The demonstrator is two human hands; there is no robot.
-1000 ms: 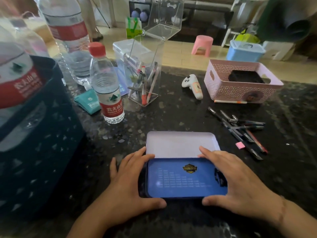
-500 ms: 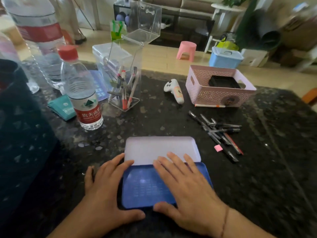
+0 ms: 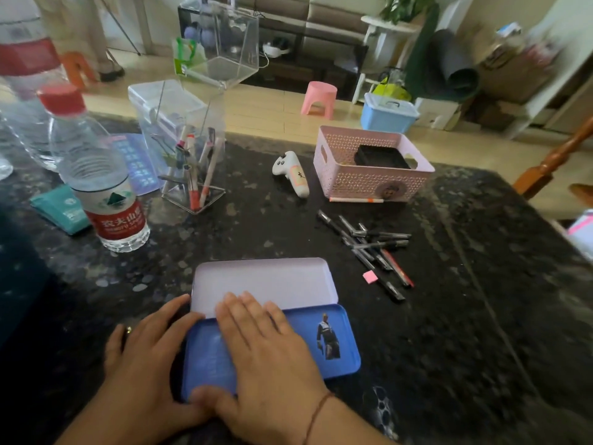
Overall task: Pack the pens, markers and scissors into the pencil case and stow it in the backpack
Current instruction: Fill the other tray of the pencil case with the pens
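Two hands on the open pencil case (image 3: 321,335) at the table's (image 3: 256,226) near edge: right hand (image 3: 266,354) flat, fingers straight, on the blue half; left hand (image 3: 150,358) w/ relaxed fingers on its left end. Pale lid half lies flat behind. Pens (image 3: 369,248) loose in a pile to the right, near a pink basket (image 3: 369,184). More pens upright in a clear holder (image 3: 189,168); water bottle (image 3: 99,187) at left.
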